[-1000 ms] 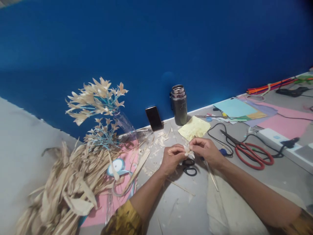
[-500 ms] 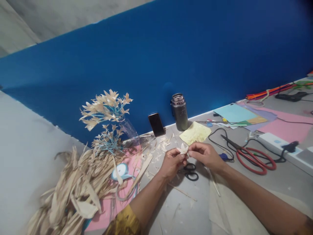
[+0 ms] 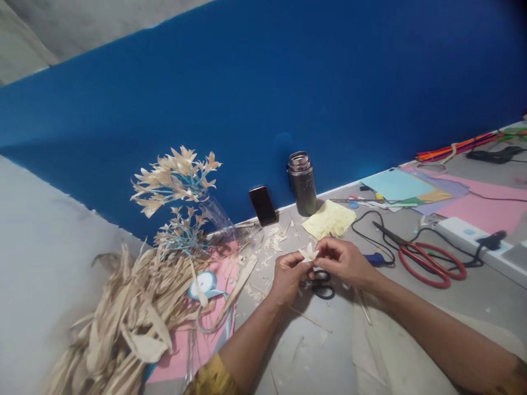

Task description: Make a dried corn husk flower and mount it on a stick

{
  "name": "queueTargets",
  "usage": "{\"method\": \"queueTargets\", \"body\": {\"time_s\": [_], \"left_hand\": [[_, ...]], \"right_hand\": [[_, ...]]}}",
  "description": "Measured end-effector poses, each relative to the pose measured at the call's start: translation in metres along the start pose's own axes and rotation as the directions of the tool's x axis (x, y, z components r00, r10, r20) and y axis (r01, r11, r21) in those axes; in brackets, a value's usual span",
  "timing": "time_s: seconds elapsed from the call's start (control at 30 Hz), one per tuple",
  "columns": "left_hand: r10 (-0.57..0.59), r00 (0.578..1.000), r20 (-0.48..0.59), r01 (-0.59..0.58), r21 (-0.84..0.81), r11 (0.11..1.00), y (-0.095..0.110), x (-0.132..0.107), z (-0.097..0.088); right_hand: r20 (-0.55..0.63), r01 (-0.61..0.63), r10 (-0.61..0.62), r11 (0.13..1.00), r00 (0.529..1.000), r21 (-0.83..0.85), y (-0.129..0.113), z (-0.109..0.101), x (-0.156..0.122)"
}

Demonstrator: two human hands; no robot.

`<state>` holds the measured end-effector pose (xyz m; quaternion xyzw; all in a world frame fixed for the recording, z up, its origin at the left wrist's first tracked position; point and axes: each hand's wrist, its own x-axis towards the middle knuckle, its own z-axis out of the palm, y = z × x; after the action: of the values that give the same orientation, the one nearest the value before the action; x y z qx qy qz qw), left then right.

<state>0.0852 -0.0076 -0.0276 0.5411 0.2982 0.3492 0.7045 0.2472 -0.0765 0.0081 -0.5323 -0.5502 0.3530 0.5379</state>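
Observation:
Between my fingertips is a small pale flower (image 3: 308, 252) with pointed petals, apparently of dried husk. My left hand (image 3: 289, 276) pinches it from the left side. From the right, my right hand (image 3: 343, 262) has its thumb and fingers closed at the petals. Black-handled scissors (image 3: 322, 291) lie on the table just beneath my hands, their blades hidden. Pale scraps (image 3: 275, 240) are strewn beyond my left hand. A crumpled yellow sheet (image 3: 329, 219) bearing small bits lies behind my right hand.
Dried husks (image 3: 119, 318) heap at the left beside a ribbon roll (image 3: 205, 284). Finished-looking flowers (image 3: 177, 175) stand in a clear vase. A phone (image 3: 263, 206) and an uncapped flask (image 3: 302, 184) stand by the blue wall. Red-handled scissors (image 3: 432, 263) and a power strip (image 3: 473, 240) lie right.
The flower is turned a little, so its petals show more openly between my fingers. Both hands stay close together in nearly the same place. The view has shifted slightly.

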Motion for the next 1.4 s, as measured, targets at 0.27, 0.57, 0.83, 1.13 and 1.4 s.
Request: {"method": "queueTargets", "body": {"time_s": [0.27, 0.57, 0.83, 1.13, 1.4], "left_hand": [[0.035, 0.999, 0.009, -0.035, 0.038, 0.999, 0.008, -0.003, 0.002], [0.037, 0.997, 0.067, -0.042, 0.087, 0.995, 0.024, -0.011, 0.003], [0.062, 0.998, 0.025, -0.064, 0.066, 0.996, 0.022, -0.012, 0.006], [0.041, 0.997, -0.062, -0.037, 0.054, 0.998, 0.014, -0.006, 0.003], [0.122, 0.985, -0.120, -0.109, 0.115, 0.987, 0.013, -0.005, 0.003]], "right_hand": [[0.069, -0.027, 0.028, 1.000, 0.997, -0.010, 0.005, -0.004, 0.001], [0.142, -0.127, 0.117, 0.990, 0.983, 0.063, 0.007, -0.003, 0.000], [0.107, -0.125, 0.122, 0.992, 0.987, 0.017, 0.006, -0.003, 0.001], [0.137, -0.076, 0.085, 0.994, 0.987, -0.076, -0.005, -0.006, -0.002], [0.082, -0.012, 0.022, 0.992, 0.996, -0.124, -0.004, -0.004, -0.001]]}}
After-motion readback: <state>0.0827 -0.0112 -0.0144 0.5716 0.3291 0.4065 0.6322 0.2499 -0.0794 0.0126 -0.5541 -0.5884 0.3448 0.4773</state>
